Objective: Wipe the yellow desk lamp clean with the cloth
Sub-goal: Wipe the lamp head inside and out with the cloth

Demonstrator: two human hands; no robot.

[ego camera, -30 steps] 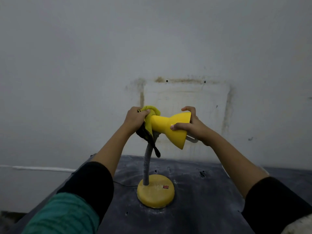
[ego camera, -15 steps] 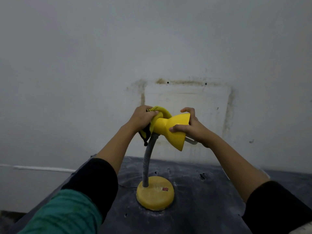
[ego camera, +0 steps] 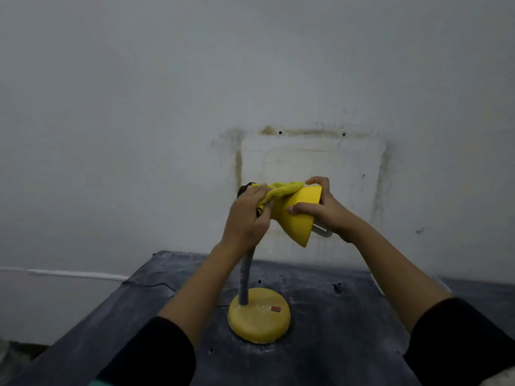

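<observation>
Cloth (ego camera: 281, 191) on lamp shade (ego camera: 299, 215) — both hands.

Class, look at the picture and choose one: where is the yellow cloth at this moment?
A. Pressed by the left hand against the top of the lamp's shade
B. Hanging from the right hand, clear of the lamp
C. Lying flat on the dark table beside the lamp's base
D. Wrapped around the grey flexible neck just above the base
A: the left hand presses the cloth onto the top of the shade, while the right hand steadies the shade's rim.

Yellow lamp (ego camera: 298, 215), yellow-black cloth (ego camera: 281, 190), dark table (ego camera: 348, 330)
</observation>
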